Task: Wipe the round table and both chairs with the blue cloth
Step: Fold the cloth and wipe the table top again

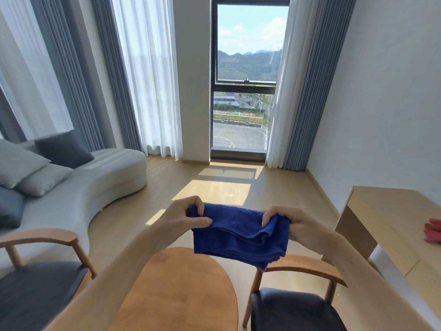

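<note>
The blue cloth hangs folded in the air above the round wooden table. My left hand pinches its upper left corner and my right hand pinches its upper right corner, stretching the top edge between them. One wooden chair with a dark seat stands left of the table. The other chair stands to the right, its curved backrest partly under the cloth's lower corner.
A grey curved sofa with cushions runs along the left. A light wooden desk stands at the right wall with a pink item on it. Ahead are wooden floor, curtains and a tall window.
</note>
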Demonstrator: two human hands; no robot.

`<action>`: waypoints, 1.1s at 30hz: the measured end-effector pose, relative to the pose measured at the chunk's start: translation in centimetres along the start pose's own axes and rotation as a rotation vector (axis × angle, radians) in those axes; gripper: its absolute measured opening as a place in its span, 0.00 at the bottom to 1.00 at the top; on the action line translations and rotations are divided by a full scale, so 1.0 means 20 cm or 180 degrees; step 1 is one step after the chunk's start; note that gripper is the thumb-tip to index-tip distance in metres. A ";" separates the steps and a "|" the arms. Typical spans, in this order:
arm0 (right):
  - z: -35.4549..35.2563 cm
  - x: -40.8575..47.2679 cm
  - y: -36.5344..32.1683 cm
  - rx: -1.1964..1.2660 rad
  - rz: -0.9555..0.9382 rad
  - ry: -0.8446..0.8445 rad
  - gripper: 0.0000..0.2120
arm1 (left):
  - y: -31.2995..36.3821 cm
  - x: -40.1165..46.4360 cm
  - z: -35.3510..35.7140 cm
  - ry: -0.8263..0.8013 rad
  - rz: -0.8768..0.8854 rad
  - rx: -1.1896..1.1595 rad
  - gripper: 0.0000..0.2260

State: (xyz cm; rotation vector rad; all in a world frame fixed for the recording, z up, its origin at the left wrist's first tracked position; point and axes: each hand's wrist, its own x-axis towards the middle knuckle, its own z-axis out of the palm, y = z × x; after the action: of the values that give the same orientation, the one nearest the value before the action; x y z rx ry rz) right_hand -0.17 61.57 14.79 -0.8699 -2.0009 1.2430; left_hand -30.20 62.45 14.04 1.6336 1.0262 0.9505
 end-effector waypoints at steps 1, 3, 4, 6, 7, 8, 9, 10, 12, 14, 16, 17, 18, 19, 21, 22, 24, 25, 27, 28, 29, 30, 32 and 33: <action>-0.01 0.00 0.01 0.0102 0.0128 -0.0059 0.17 | -0.02 0.00 0.00 -0.0008 -0.0001 0.0083 0.12; -0.01 -0.01 0.02 0.0682 0.0372 -0.0397 0.14 | -0.04 0.01 -0.01 -0.0023 -0.0092 -0.0043 0.14; -0.01 -0.01 0.03 0.1065 0.0463 -0.0565 0.11 | -0.04 0.01 -0.02 -0.0018 -0.0139 -0.0172 0.15; 0.02 0.00 0.05 0.1234 0.0574 -0.0523 0.08 | -0.04 0.00 -0.02 -0.0006 -0.0171 -0.0319 0.18; 0.04 0.00 0.05 0.0888 0.0629 -0.0323 0.09 | -0.05 0.00 -0.03 -0.0032 -0.0164 -0.0295 0.21; 0.06 0.01 0.05 0.0361 0.0644 -0.0117 0.09 | -0.05 0.00 -0.03 -0.0076 -0.0143 -0.0187 0.24; 0.08 0.02 0.05 -0.0206 0.0690 -0.0007 0.11 | -0.06 -0.01 -0.04 -0.0131 -0.0115 0.0036 0.25; 0.10 0.04 0.05 -0.0778 0.0775 -0.0026 0.17 | -0.07 -0.01 -0.05 -0.0196 -0.0061 0.0399 0.25; 0.16 0.07 0.04 -0.2035 0.0776 -0.0220 0.26 | -0.09 -0.02 -0.06 -0.0302 0.0093 0.1513 0.22; 0.22 0.09 0.06 -0.2647 0.0672 -0.0294 0.21 | -0.15 -0.05 -0.05 -0.0371 0.0296 0.2275 0.17; 0.27 0.08 0.10 -0.2863 0.0518 -0.0274 0.16 | -0.21 -0.09 -0.04 -0.0376 0.0495 0.2443 0.12; 0.28 0.07 0.12 -0.2984 0.0413 -0.0275 0.14 | -0.25 -0.11 -0.04 -0.0336 0.0608 0.2486 0.11; 0.29 0.06 0.14 -0.3056 0.0352 -0.0309 0.14 | -0.28 -0.13 -0.04 -0.0294 0.0746 0.2556 0.11; 0.30 0.05 0.16 -0.3055 0.0328 -0.0361 0.13 | -0.32 -0.15 -0.03 -0.0283 0.0873 0.2635 0.11; 0.32 0.02 0.18 -0.2997 0.0329 -0.0485 0.13 | -0.39 -0.19 -0.01 -0.0317 0.1029 0.2775 0.11; 0.33 0.01 0.20 -0.2965 0.0336 -0.0551 0.14 | -0.42 -0.21 0.00 -0.0329 0.1047 0.2870 0.10; 0.36 -0.01 0.25 -0.2900 0.0336 -0.0667 0.19 | -0.49 -0.26 0.03 -0.0355 0.1017 0.3026 0.09; 0.38 -0.02 0.28 -0.2889 0.0311 -0.0714 0.21 | -0.52 -0.29 0.05 -0.0404 0.0987 0.3043 0.08; 0.45 -0.05 0.37 -0.2814 0.0271 -0.0801 0.24 | -0.60 -0.36 0.09 -0.0506 0.0800 0.2991 0.07; 0.49 -0.06 0.43 -0.2687 0.0268 -0.0864 0.23 | -0.66 -0.41 0.12 -0.0522 0.0671 0.2975 0.06; 0.54 -0.06 0.49 -0.2536 0.0269 -0.0959 0.22 | -0.73 -0.46 0.14 -0.0541 0.0500 0.2972 0.06; 0.59 -0.07 0.55 -0.2415 0.0293 -0.1086 0.20 | -0.80 -0.51 0.17 -0.0558 0.0357 0.2976 0.07; 0.70 -0.07 0.68 -0.2269 0.0371 -0.1293 0.19 | -0.93 -0.62 0.22 -0.0560 0.0008 0.3012 0.09; 0.76 -0.07 0.74 -0.2211 0.0398 -0.1362 0.19 | -1.00 -0.68 0.24 -0.0545 -0.0188 0.3031 0.10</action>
State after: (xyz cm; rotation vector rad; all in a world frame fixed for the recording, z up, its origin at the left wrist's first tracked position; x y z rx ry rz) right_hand -8.10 57.73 -4.63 -1.1233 -2.8427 0.8324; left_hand -34.35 52.32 -7.92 2.3679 1.5117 0.2384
